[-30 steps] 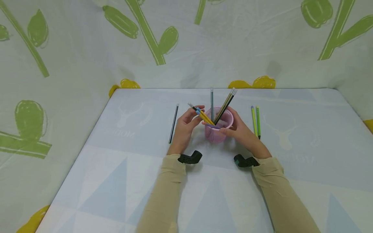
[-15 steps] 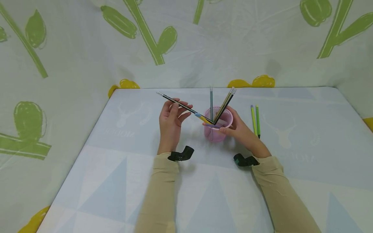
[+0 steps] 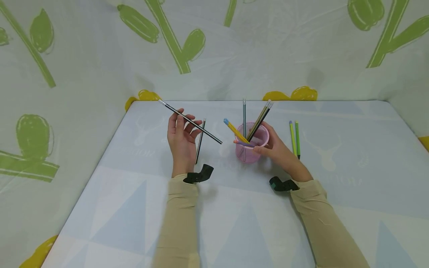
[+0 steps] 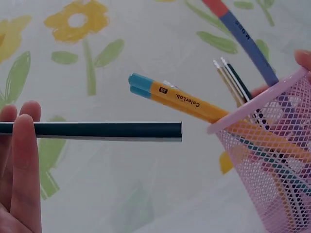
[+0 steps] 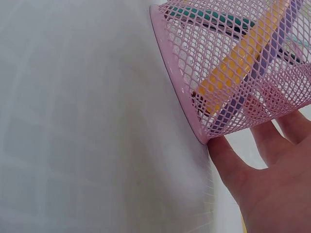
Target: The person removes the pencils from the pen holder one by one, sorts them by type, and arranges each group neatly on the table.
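The light is even and soft, a little dim on the wall [image 3: 268,52] beyond the hands. It seems to come from above, because weak shadows with soft edges lie on the table [image 3: 234,197] beneath the right hand [image 3: 278,152] and near the left wrist. The left sleeve [image 3: 182,219] has slightly blurred edges. In the left wrist view, the dark pencil [image 4: 112,131] in the left hand [image 3: 182,143] looks clear, and the letters on the yellow pencils [image 4: 180,97] beyond its end are readable. In the right wrist view, the pink mesh cup [image 5: 176,80] beside the hand carries a small shine on its rim.
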### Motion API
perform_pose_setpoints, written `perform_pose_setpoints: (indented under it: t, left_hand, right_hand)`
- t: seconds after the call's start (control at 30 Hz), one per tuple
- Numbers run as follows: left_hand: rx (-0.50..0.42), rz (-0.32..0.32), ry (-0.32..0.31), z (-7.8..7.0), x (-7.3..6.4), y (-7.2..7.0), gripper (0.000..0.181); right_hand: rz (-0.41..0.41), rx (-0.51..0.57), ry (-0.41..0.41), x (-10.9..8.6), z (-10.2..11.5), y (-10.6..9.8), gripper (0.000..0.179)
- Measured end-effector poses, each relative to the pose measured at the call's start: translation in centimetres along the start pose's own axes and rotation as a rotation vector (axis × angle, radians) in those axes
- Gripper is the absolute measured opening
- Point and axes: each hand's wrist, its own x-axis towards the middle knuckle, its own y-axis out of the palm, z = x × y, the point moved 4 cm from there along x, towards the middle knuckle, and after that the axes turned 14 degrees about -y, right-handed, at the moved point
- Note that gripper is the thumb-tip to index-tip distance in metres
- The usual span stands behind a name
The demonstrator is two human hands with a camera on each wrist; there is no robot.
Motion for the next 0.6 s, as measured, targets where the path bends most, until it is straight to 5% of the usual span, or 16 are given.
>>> perform_pose_setpoints:
  t: [0.2, 0.6]
  left_hand:
    - [0.078, -0.056, -0.030, -0.2, 0.1, -0.5, 0.035]
    - [0.454, -0.261, -0.038, -0.4, 0.1, -1.6, 0.030]
  right_hand:
    - [0.001, -0.007, 0.004, 0.1, -0.2, 0.0, 0.081]
    - [0.002, -0.014, 0.010, 0.1, -0.1, 0.0, 0.082]
